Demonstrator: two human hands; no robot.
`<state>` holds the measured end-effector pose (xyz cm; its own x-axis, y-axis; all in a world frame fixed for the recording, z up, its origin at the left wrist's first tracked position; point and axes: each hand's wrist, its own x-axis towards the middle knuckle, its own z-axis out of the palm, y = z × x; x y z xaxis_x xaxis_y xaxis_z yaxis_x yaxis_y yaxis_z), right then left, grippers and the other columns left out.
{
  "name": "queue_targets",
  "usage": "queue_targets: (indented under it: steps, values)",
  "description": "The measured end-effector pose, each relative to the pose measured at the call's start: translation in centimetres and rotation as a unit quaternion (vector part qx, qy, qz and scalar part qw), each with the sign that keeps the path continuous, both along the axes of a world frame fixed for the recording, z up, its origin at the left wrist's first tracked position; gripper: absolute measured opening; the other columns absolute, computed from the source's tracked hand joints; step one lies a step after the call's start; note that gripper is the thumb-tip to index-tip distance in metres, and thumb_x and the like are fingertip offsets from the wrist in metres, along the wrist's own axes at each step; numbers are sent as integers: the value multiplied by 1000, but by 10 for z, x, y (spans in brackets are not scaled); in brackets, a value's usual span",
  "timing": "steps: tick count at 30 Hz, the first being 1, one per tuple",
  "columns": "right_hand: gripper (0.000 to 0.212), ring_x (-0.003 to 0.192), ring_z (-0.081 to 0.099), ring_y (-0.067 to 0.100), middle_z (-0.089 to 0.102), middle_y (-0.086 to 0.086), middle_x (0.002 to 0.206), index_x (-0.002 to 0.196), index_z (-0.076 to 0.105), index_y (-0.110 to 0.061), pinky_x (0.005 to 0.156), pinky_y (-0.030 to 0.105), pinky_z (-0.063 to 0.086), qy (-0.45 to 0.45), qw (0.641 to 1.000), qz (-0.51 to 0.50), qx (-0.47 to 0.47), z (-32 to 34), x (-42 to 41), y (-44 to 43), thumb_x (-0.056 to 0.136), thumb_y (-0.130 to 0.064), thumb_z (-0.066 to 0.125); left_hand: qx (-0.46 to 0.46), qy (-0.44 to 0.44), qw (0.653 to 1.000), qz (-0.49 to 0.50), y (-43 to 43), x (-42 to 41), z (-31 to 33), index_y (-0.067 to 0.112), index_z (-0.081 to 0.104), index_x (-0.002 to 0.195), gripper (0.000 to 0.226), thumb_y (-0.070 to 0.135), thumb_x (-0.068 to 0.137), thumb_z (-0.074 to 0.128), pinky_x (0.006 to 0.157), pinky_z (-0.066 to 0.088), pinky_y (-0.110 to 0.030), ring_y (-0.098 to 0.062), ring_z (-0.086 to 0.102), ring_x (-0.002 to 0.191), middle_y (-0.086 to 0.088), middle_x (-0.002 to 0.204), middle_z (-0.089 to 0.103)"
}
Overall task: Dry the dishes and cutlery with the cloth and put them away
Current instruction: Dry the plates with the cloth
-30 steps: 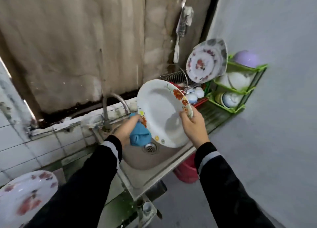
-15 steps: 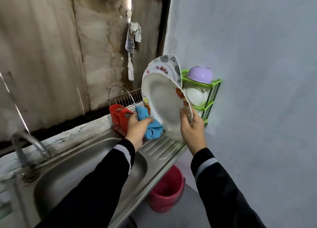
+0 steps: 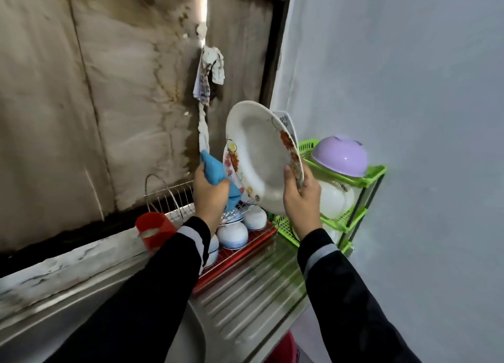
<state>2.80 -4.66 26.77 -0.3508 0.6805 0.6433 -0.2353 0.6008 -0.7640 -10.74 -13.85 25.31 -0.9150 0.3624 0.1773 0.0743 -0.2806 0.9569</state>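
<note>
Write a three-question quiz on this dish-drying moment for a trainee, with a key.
1. True or false: the left hand grips the blue cloth.
2. Which tier of the green rack holds the upturned purple bowl? A top, B middle, C bottom.
3. Fill in: the right hand holds the floral plate by its ____.
Key: 1 true; 2 A; 3 rim.
</note>
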Motion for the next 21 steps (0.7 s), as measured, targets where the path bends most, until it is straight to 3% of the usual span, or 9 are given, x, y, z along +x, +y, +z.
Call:
queue_targets:
  steps: [3,4,7,9,11,12,14,16,21]
  values:
    - [28,101,63,22,68,15,112,126,57,-32,88,34,51,-9,1000,18,11,-3,-26,29,103,-18,52,-4,-13,1000,13,19,-17,-5,21,45,137,53,1,89,59,86,52,-37,-19,61,98,2,108,60]
    - [28,99,62,20,68,14,112,128,57,-29,90,35,51,-15,999,29,7,-4,-35,36,103,-18,51,-8,-15,1000,22,23,-23,-7,21,46,134,51,2,89,60,82,52,-35,-18,61,96,2,107,60]
    - [33,116,54,7,59,-8,121,137,56,-13,102,12,40,-56,997,61,6,-5,-66,60,105,-17,48,-32,-8,997,69,36,-38,-11,18,51,120,37,1,89,62,69,49,-25,-12,58,80,3,93,59]
    - [32,116,51,9,55,-8,116,135,56,-7,90,-4,29,-74,995,68,20,-7,-83,72,105,-14,46,-53,-19,994,89,40,-43,-15,19,51,109,30,1,89,63,70,47,-27,-16,56,79,2,87,57]
    - [33,109,48,0,55,-6,115,135,56,-4,86,-6,26,-84,993,82,28,-8,-99,84,105,-13,44,-67,-40,992,99,47,-46,-19,20,50,104,28,1,88,64,77,49,-34,-20,57,84,0,89,58]
    - [33,109,50,2,58,-2,117,135,55,-4,88,-1,30,-92,991,89,30,-9,-108,90,106,-14,44,-68,-51,990,108,49,-47,-21,20,51,103,27,1,88,64,80,51,-37,-22,59,87,-2,91,59]
    - [34,113,57,22,65,9,122,135,57,-6,92,19,39,-110,990,73,45,-16,-123,99,105,-17,45,-74,-62,988,118,50,-49,-22,18,54,104,26,2,87,64,85,53,-40,-24,60,89,-6,96,62]
    - [38,114,58,30,66,13,122,134,59,-9,95,31,41,-131,987,59,72,-25,-137,107,102,-22,42,-73,-71,986,134,53,-48,-25,15,55,106,26,1,86,64,81,52,-37,-25,60,88,-9,99,62]
    - [43,123,53,32,62,13,129,137,55,-8,109,42,41,-146,983,102,38,-38,-148,116,99,-19,39,-43,-108,979,171,57,-42,-31,8,50,121,35,0,88,62,70,51,-28,-19,59,83,-10,103,59]
